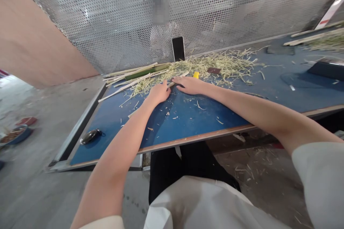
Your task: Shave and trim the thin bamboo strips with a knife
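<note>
**Between the two hands, a slanting strip**

The pale strip (171, 84) lies nearer the table's (185, 118) far edge than its near one, its long axis running from near-left to far-right. The left hand (159, 92) is curled around it; the right hand (189, 85) lays its fingers over it, pinching or not, I cannot tell. Both hands touch it, neither nearer. Shavings (228, 62) heap beyond, toward the far edge.

pale strip (171, 84), blue tabletop (185, 109), yellow-green shavings (231, 64)
</note>
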`<state>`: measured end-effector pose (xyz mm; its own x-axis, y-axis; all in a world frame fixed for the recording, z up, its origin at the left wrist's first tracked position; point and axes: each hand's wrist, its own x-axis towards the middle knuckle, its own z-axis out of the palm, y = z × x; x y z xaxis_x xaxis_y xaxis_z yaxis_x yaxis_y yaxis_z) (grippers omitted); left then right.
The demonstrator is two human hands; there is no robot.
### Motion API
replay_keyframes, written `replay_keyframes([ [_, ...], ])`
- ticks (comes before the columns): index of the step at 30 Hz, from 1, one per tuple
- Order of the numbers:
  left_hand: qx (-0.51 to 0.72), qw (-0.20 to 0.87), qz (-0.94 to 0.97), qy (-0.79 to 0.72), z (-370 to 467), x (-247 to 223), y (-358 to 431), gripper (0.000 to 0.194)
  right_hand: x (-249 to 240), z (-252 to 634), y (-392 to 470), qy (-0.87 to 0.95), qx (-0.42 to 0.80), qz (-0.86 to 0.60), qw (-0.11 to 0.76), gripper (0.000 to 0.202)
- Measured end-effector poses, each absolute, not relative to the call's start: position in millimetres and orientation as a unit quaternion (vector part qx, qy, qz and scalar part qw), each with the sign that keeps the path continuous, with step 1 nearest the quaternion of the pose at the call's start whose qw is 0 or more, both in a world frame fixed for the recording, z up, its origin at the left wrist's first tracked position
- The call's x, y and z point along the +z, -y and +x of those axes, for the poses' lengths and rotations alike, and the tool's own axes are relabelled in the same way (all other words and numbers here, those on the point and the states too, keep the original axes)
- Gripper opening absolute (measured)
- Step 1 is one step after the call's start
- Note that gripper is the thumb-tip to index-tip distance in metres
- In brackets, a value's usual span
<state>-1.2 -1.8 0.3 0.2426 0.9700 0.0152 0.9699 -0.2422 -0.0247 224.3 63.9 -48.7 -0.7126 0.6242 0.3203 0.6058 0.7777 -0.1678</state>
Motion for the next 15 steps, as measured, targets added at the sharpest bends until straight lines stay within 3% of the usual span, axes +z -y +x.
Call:
replay_keyframes([
  [4,0.001,0.023,-0.792,0.610,-1.7,-0.7,1.1,0.052,-52.0,216.0,-56.7,0.934,0.008,-0.310,0.175,0.073],
  [10,0.002,0.018,-0.793,0.609,-1.0,1.5,3.4,0.047,-47.3,220.2,-61.4,0.934,0.032,-0.313,0.173,0.063],
  [15,0.002,0.025,-0.795,0.607,-0.8,1.0,2.7,0.048,-54.0,217.6,-60.3,0.934,0.022,-0.310,0.177,0.070],
])
